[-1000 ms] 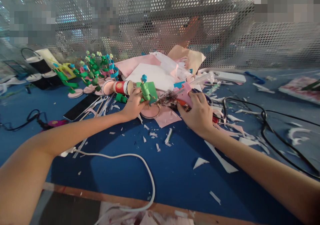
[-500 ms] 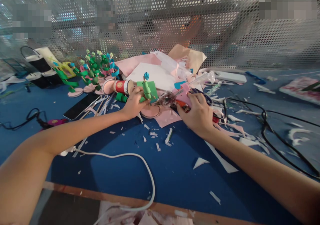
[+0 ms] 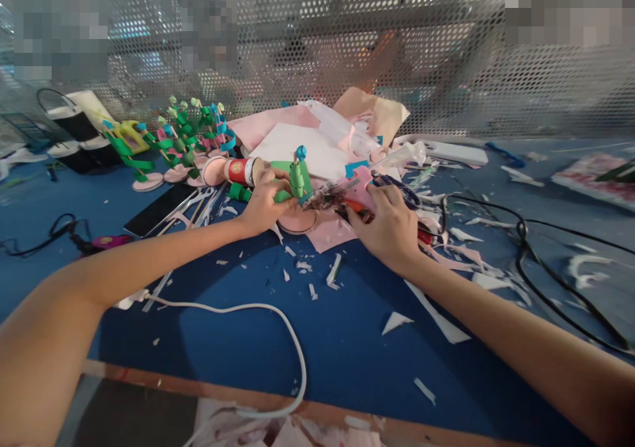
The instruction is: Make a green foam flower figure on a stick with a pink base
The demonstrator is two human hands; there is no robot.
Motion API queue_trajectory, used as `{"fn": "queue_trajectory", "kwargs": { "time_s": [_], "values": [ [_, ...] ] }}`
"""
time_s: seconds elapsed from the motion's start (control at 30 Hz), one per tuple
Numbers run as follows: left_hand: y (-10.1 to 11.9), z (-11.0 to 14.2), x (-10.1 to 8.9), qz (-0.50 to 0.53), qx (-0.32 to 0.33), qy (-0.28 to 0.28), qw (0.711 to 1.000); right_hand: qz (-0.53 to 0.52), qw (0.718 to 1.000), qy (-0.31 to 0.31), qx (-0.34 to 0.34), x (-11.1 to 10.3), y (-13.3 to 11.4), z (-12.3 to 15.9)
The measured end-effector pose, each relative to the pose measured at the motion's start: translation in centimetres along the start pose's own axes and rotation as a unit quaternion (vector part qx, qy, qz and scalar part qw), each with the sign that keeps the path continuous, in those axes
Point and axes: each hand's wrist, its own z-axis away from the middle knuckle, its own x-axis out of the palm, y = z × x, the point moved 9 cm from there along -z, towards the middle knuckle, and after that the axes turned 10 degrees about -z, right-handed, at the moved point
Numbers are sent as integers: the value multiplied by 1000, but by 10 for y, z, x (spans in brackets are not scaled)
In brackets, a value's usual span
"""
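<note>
My left hand [image 3: 268,202] is closed on a small paper plant [image 3: 296,179], a stem wrapped in light green paper strip with a blue curl on top. It leans slightly right over a round pink base [image 3: 297,221]; whether the two are joined is hidden by fingers. My right hand [image 3: 387,225] is wrapped round a pink glue gun [image 3: 361,186] with an orange trigger. Its nozzle end points left, close to the stem's foot. Behind the plant lies a green paper sheet [image 3: 282,168].
Several finished paper plants [image 3: 183,136] stand at the back left, near a phone [image 3: 159,210] and a red paper cup [image 3: 242,170] on its side. White paper scraps [image 3: 397,323], a white cable [image 3: 238,309] and black cords [image 3: 533,262] lie about. A perforated metal screen [image 3: 317,43] rises behind.
The paper plant's top has shifted a little to the right, and my left fingers have moved slightly with it. The glue gun stays close to the stem's foot.
</note>
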Motion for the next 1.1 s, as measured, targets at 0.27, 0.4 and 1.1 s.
{"fn": "queue_trajectory", "kwargs": {
  "time_s": [0.27,0.4,1.1],
  "values": [
    [-2,-1,0,20,-5,0,1000,-26,999,-22,-22,6,-3,1],
    [-1,-1,1,23,-1,-3,1000,-32,999,-9,-41,7,-4,2],
    [-3,-1,-1,61,-28,6,998,-78,994,9,-81,11,-4,-4]
  ]
}}
